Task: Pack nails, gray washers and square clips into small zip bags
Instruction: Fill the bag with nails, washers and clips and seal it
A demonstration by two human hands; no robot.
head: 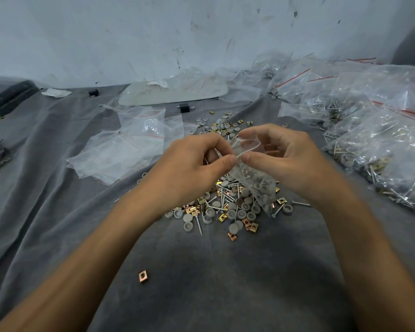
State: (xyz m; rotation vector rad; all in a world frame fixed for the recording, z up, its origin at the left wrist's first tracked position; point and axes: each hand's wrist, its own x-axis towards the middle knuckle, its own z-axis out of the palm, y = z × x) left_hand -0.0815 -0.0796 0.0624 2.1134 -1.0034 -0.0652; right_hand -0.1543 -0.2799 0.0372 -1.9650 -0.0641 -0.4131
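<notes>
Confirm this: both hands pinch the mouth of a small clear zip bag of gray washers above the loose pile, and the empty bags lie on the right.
Wrong side. The head view shows the flat, empty clear plastic zip bags lying on the left, not the right; everything else stands.

1. Cloth (213,271) covers the bench; wall (153,32) stands behind it.
2. Centre of cloth: loose pile (228,207) of nails, washers and square clips.
3. Above the pile: small zip bag (256,185) with washers and nails inside, mouth pinched between left hand (189,161) and right hand (285,159).
4. Left of pile: empty zip bags (120,152), overlapping, flat on cloth.
5. Right of pile: filled bags (374,130), heaped back towards the wall.
6. Near side, left of pile and apart from it: lone clip (142,276).
7. Behind the hands: scattered washers (223,127).
</notes>
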